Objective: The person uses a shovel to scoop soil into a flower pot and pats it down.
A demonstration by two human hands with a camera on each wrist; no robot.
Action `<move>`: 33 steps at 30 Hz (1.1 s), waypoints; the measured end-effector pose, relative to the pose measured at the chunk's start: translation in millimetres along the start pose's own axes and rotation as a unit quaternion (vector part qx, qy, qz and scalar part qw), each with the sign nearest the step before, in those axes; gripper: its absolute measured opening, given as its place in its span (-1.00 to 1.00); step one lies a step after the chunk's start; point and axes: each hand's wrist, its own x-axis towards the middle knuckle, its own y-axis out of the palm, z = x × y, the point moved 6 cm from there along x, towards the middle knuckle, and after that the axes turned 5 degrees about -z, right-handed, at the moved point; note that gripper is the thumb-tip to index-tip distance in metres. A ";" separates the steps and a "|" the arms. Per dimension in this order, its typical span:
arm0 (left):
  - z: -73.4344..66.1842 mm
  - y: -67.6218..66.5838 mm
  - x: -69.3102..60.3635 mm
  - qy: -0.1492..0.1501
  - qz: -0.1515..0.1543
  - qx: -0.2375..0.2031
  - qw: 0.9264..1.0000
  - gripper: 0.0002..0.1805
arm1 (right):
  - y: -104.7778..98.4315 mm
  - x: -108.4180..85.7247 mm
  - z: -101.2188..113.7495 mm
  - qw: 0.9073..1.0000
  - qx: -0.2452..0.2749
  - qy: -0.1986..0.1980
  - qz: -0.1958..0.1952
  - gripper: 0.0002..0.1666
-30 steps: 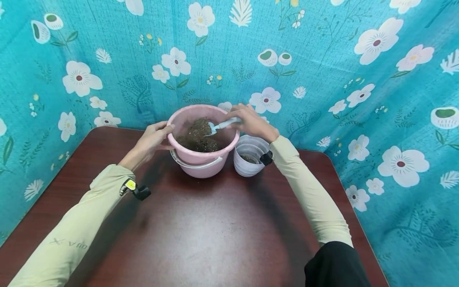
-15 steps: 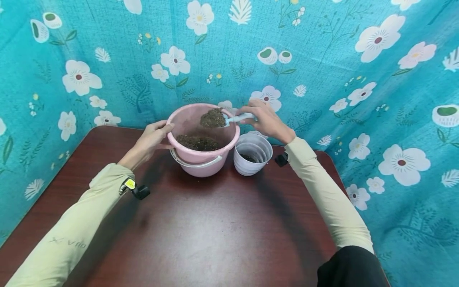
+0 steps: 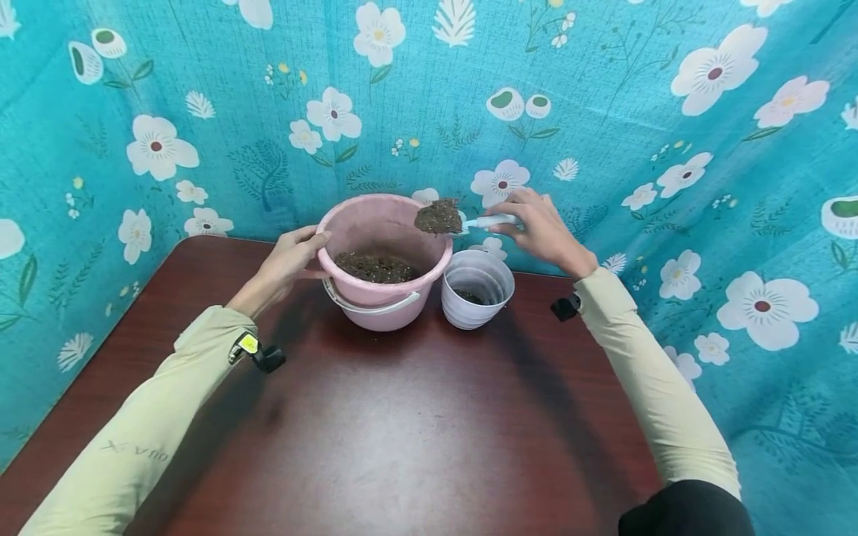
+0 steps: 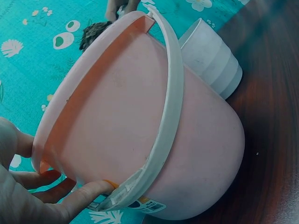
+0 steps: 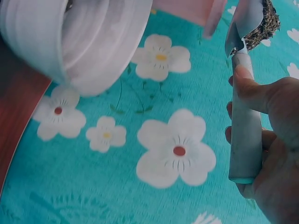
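Holding the scoop (image 3: pixel 492 221) in curled fingers, the right hand (image 3: pixel 546 229) has soil (image 3: pixel 439 217) above one edge of the bucket (image 3: pixel 382 321); left hand (image 3: pixel 288 260) pinches the opposite edge. Looks mid-transfer imo, next needs a steady swing over the pot (image 3: pixel 468 314) alongside, then tipping.

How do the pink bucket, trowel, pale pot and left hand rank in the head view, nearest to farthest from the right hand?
1. Trowel: gripped in the right hand.
2. Pale pot: lower left.
3. Pink bucket: left of the pot.
4. Left hand: at the bucket's left rim.
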 end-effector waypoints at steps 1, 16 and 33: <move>0.1 -0.3 0.0 0.000 -0.001 -0.001 1.000 -0.36 | -2.6 -2.8 -1.7 1.000 -0.002 0.002 0.001 -0.70; -4.9 -1.8 -0.2 0.004 -0.003 -0.003 1.000 -0.35 | -28.1 -52.4 -21.3 0.999 0.001 0.010 -0.037 -0.71; -1.4 1.5 -0.3 0.007 -0.004 -0.003 1.000 -0.36 | -14.2 -99.2 -47.2 0.999 -0.036 0.019 -0.035 -0.68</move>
